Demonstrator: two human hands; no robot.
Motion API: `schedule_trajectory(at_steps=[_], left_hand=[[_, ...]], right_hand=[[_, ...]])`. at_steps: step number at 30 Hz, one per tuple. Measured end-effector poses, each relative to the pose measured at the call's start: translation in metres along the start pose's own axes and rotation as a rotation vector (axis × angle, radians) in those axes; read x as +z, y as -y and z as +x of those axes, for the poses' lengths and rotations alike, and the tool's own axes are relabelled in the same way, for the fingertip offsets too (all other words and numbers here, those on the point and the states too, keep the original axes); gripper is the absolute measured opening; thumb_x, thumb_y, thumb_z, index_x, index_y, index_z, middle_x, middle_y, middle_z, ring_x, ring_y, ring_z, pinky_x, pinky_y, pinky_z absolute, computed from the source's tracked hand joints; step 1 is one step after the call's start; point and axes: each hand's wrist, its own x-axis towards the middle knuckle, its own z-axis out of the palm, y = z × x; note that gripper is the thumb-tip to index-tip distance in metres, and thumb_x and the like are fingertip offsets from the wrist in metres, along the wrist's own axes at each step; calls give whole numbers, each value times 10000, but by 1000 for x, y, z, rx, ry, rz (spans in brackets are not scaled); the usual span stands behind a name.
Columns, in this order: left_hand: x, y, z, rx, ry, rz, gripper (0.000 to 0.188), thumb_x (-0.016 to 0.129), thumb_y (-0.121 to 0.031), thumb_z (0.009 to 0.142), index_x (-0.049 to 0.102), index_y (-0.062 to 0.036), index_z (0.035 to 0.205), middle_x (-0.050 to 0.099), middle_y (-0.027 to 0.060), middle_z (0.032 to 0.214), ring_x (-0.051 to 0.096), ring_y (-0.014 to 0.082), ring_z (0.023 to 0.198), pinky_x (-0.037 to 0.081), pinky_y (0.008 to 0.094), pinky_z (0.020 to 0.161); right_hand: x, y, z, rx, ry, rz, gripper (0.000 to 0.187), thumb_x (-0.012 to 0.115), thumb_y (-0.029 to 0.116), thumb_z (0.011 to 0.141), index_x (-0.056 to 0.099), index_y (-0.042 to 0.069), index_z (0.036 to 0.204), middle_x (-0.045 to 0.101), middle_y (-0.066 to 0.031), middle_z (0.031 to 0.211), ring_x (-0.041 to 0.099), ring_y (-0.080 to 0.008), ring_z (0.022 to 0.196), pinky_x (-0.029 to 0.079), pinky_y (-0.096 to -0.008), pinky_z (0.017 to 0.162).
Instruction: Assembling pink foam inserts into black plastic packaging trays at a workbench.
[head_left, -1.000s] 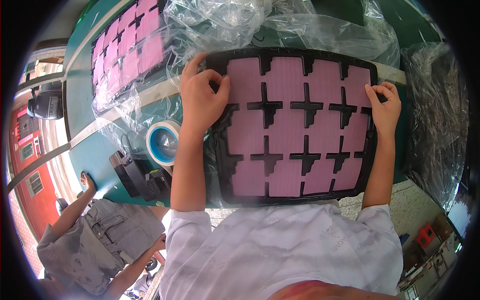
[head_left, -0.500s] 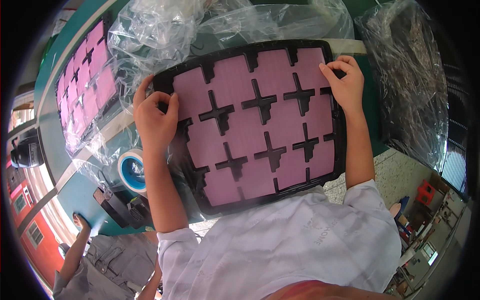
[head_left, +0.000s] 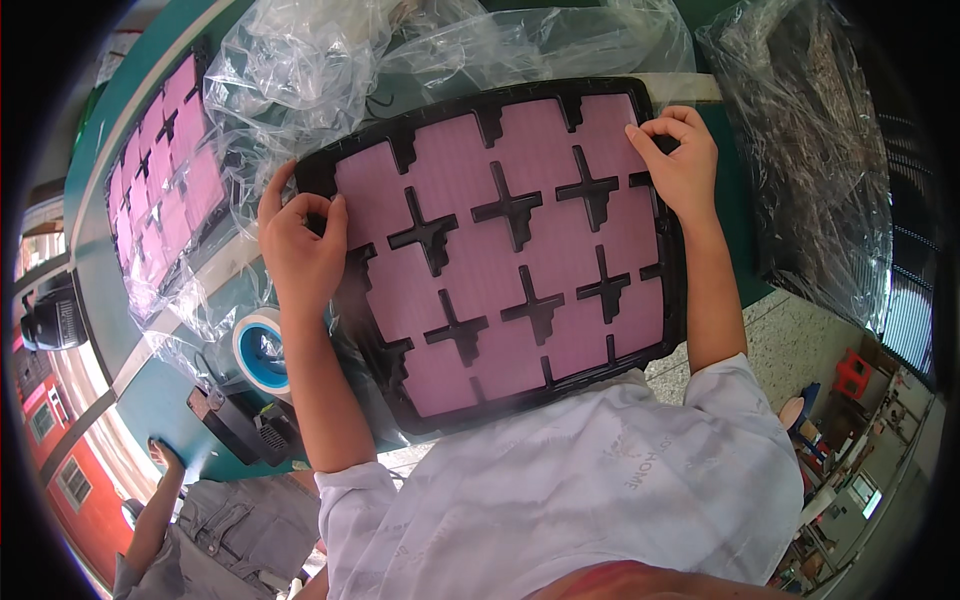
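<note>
With both hands I am gripping a black tray [head_left: 508,208], which is lying tilted in front of me over the near edge of the green surface [head_left: 160,405]. My left hand [head_left: 303,245] is holding the tray's upper left corner in a narrow curl, the thumb and forefinger almost meeting at the rim. My right hand [head_left: 683,160] is pinching the upper right corner, its thumb lying near the rim; I cannot tell whether that thumb is also touching the pink filling [head_left: 450,155]. The pink is showing between the tray's stepped black crosses, and the lower rim is sitting close to my pale shirt [head_left: 560,480]. Crumpled clear plastic [head_left: 300,60] is spreading beyond the far rim and down the left. Farther left, a second tray [head_left: 168,127] with pink filling is lying partly under that plastic. Just beside my left forearm, a tape roll [head_left: 246,355] with a blue core is resting near a dark device [head_left: 245,430]. A co-worker's hand [head_left: 163,455] is touching the surface at the lower left. On my right, dark things wrapped in clear plastic [head_left: 815,150] are standing apart from the tray.
</note>
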Motion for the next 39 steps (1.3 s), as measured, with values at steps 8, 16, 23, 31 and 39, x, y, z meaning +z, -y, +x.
schedule_trajectory(at_steps=[8, 16, 23, 31, 39], left_hand=[[-1, -2, 0, -10, 9, 0, 174, 766, -141, 834, 713, 6, 756, 604, 192, 1442, 585, 386, 1270, 442, 434, 1072], [1, -4, -2, 25, -8, 26, 172, 763, -139, 830, 687, 0, 763, 598, 204, 1435, 566, 411, 1272, 432, 457, 1077], [4, -4, -1, 103, -66, 20, 254, 759, -105, 818, 517, -33, 838, 603, 252, 1361, 563, 442, 1218, 440, 488, 1039], [6, -3, -1, 141, -78, 32, 223, 756, -103, 827, 550, -33, 874, 594, 257, 1360, 546, 448, 1251, 426, 496, 1059], [2, -5, -4, 125, -71, 34, 218, 754, -113, 837, 565, -30, 906, 588, 253, 1377, 544, 445, 1263, 427, 493, 1066]], right_hand=[[1, 0, 0, 2, 3, -7, 185, 872, 175, 768, 764, 26, 790, 640, -71, 933, 652, -230, 862, 522, -339, 772], [1, 4, 0, -34, -11, -22, 178, 868, 151, 770, 742, 26, 788, 634, -68, 919, 648, -226, 844, 527, -336, 758], [0, 5, -1, -54, -27, 18, 195, 867, 97, 765, 688, 42, 818, 629, -45, 902, 634, -181, 789, 535, -315, 726], [3, 0, 0, -57, -39, 29, 185, 862, 114, 774, 698, 45, 822, 633, -47, 917, 631, -183, 795, 538, -318, 730], [1, 3, -3, -65, -49, 47, 177, 862, 115, 774, 710, 55, 841, 634, -45, 930, 628, -180, 791, 536, -316, 729]])
